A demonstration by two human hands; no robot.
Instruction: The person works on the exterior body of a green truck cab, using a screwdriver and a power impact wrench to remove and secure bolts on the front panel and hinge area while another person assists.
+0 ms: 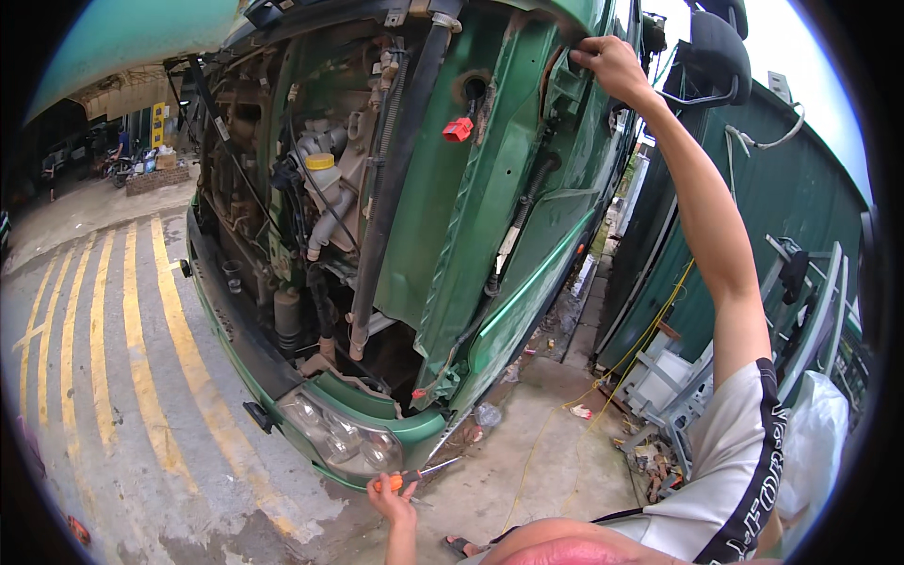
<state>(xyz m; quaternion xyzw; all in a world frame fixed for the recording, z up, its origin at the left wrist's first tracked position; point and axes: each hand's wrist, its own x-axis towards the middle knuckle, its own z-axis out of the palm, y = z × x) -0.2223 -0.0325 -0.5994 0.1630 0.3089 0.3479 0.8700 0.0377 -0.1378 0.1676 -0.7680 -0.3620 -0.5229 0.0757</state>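
Observation:
My left hand (394, 508), low in the middle, is closed around the handle of a screwdriver (411, 477). The handle is orange and black, and its thin metal shaft points right, just off the bumper corner of a green truck front (424, 235). Beside that hand is the clear headlight (339, 435). Reaching far up, my right hand (612, 71) has its curled fingers on the edge of a green body panel (565, 89); the fingertips are partly hidden. Below it, a red connector (458, 130) lies against the green metal.
Hoses and a reservoir with a yellow cap (320, 162) fill the exposed front. A green metal wall (800, 179) stands at the right, with metal frames (669, 372) and scrap below. Yellow cords (565, 438) cross the concrete. Yellow stripes (141, 358) mark the ground at the left.

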